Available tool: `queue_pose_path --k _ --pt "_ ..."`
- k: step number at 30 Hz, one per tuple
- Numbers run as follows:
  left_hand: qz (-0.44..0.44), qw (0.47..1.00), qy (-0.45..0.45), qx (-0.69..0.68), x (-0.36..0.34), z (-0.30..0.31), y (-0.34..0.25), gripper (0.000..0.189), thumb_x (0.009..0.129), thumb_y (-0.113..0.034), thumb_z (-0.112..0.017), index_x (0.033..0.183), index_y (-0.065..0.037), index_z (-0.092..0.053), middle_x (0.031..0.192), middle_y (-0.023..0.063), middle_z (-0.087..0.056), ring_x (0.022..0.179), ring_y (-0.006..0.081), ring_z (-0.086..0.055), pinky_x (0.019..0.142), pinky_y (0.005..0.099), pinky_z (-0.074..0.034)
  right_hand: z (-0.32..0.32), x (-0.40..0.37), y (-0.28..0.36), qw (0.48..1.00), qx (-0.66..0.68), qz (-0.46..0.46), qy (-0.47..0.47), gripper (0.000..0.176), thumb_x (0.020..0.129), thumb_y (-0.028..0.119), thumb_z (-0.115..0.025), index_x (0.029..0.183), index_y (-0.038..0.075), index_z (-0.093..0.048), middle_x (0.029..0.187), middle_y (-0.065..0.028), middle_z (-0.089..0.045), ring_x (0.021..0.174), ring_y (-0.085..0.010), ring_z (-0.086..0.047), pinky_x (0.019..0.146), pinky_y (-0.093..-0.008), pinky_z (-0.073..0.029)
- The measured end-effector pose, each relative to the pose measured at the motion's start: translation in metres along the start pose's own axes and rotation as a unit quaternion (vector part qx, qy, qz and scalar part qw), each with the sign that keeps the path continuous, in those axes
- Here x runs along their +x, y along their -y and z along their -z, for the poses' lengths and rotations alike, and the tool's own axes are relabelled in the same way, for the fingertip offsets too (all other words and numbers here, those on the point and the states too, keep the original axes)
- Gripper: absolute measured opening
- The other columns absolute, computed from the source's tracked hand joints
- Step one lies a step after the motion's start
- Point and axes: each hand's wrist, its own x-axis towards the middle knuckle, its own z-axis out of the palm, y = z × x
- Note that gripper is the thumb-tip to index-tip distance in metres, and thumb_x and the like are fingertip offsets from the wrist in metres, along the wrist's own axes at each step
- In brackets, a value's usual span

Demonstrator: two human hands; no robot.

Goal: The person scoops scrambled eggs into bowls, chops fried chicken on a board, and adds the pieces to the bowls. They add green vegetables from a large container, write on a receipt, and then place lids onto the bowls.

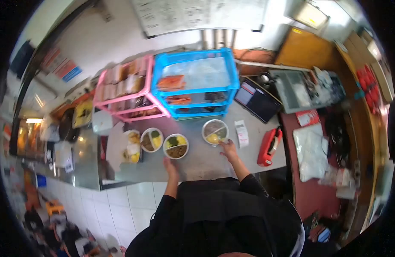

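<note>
My right hand [228, 150] reaches to the near right side of a round two-part food bowl [215, 132], its fingers apart and the fingertips right at the rim. Pale and yellow food shows in that bowl, with a hazy look over it. Just below another divided bowl [176, 146], which holds broccoli, something yellow and brown minced food, is my left hand [171, 169], fingers stretched out and holding nothing. A third divided bowl [152, 140] with similar food stands to its left. Beside it lies an open box [133, 147] with food in it.
Along the wall stand a pink rack [161, 112] of packets and a blue tiered rack [232, 75]. A paper slip [241, 133], a red tape dispenser [269, 147] and a dark tablet [258, 100] lie on the right. Further right is a grey bin [287, 92].
</note>
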Motion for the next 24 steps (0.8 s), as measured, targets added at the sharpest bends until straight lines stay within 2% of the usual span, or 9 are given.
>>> queue_pose_path --k 1,2,5,8,9,15,20,22,24 --pt "-0.065 0.995 0.08 -0.013 0.018 0.005 -0.004 0.056 0.093 -0.05 -0.04 0.132 -0.01 -0.041 0.135 0.012 -0.042 0.12 0.0249 -0.043 0.096 0.0442 -0.038 0.012 -0.011 0.006 0.997 -0.057 0.036 -0.024 0.065 0.077 0.03 -0.071 0.129 0.001 -0.042 0.127 -0.0189 -0.047 0.098 -0.0276 -0.058 0.078 -0.0396 -0.052" --pt "-0.06 0.994 0.088 -0.034 0.035 0.007 -0.008 0.057 0.095 -0.05 -0.035 0.131 -0.007 -0.041 0.134 0.0114 -0.043 0.122 0.0245 -0.042 0.101 0.0416 -0.034 0.025 0.01 -0.029 0.971 -0.121 0.175 -0.112 0.047 0.075 0.019 -0.07 0.115 0.0 -0.056 0.106 -0.0188 -0.062 0.087 -0.0251 -0.062 0.079 -0.033 -0.048" --pt "-0.087 0.981 0.175 -0.012 0.05 0.0 -0.021 0.064 0.096 -0.055 -0.026 0.128 -0.002 -0.043 0.131 0.012 -0.046 0.123 0.0246 -0.043 0.105 0.0396 -0.031 0.094 -0.031 0.005 0.939 -0.148 0.276 -0.14 0.039 0.074 0.014 -0.069 0.11 0.0 -0.06 0.101 -0.0172 -0.064 0.09 -0.0254 -0.062 0.081 -0.0342 -0.048" --pt "-0.034 0.982 0.184 -0.005 0.053 -0.012 -0.024 0.067 0.094 -0.058 -0.026 0.127 -0.002 -0.044 0.128 0.0117 -0.048 0.12 0.025 -0.044 0.103 0.0394 -0.032 0.164 -0.042 0.035 0.867 -0.222 0.323 -0.307 0.029 0.077 0.013 -0.066 0.103 0.001 -0.062 0.098 -0.0165 -0.063 0.095 -0.0285 -0.061 0.082 -0.0371 -0.046" --pt "-0.012 0.984 0.179 0.016 0.052 -0.013 -0.026 0.068 0.094 -0.059 -0.026 0.127 -0.002 -0.044 0.127 0.0115 -0.049 0.119 0.0248 -0.045 0.103 0.0392 -0.032 0.182 -0.044 0.046 0.891 -0.137 0.304 -0.308 0.026 0.077 0.014 -0.065 0.1 0.001 -0.062 0.099 -0.0178 -0.062 0.095 -0.0308 -0.06 0.082 -0.0379 -0.046" --pt "0.044 0.95 0.253 0.176 0.059 -0.011 -0.001 0.069 0.091 -0.063 -0.03 0.121 -0.004 -0.051 0.122 0.0104 -0.052 0.116 0.0234 -0.046 0.1 0.0404 -0.031 0.294 0.018 0.095 0.804 -0.227 0.365 -0.412 0.025 0.076 0.014 -0.064 0.097 0.0 -0.061 0.084 -0.0167 -0.063 0.081 -0.0306 -0.062 0.073 -0.0381 -0.048" --pt "-0.004 0.928 0.216 0.304 0.02 -0.023 0.006 0.071 0.091 -0.063 -0.03 0.128 -0.006 -0.048 0.129 0.0105 -0.049 0.121 0.0245 -0.043 0.102 0.0451 -0.028 0.399 0.167 0.162 0.887 -0.117 0.238 -0.377 0.035 0.072 0.021 -0.066 0.1 0.002 -0.064 0.098 -0.0202 -0.065 0.091 -0.0319 -0.064 0.083 -0.0367 -0.048" --pt "0.035 0.935 0.236 0.264 -0.002 -0.028 -0.002 0.073 0.09 -0.064 -0.03 0.132 -0.007 -0.044 0.135 0.0112 -0.045 0.125 0.0271 -0.041 0.102 0.0462 -0.028 0.419 0.21 0.194 0.847 -0.183 0.227 -0.444 0.035 0.072 0.022 -0.065 0.1 0.001 -0.065 0.099 -0.0209 -0.065 0.093 -0.0331 -0.063 0.083 -0.0377 -0.048" --pt "0.049 0.954 0.162 0.248 -0.009 -0.023 0.003 0.075 0.089 -0.066 -0.03 0.133 -0.007 -0.043 0.135 0.0114 -0.044 0.125 0.0292 -0.04 0.101 0.0471 -0.029 0.427 0.239 0.222 0.823 -0.237 0.202 -0.476 0.035 0.074 0.022 -0.065 0.102 0.001 -0.064 0.101 -0.0224 -0.064 0.098 -0.0341 -0.061 0.084 -0.0399 -0.048"
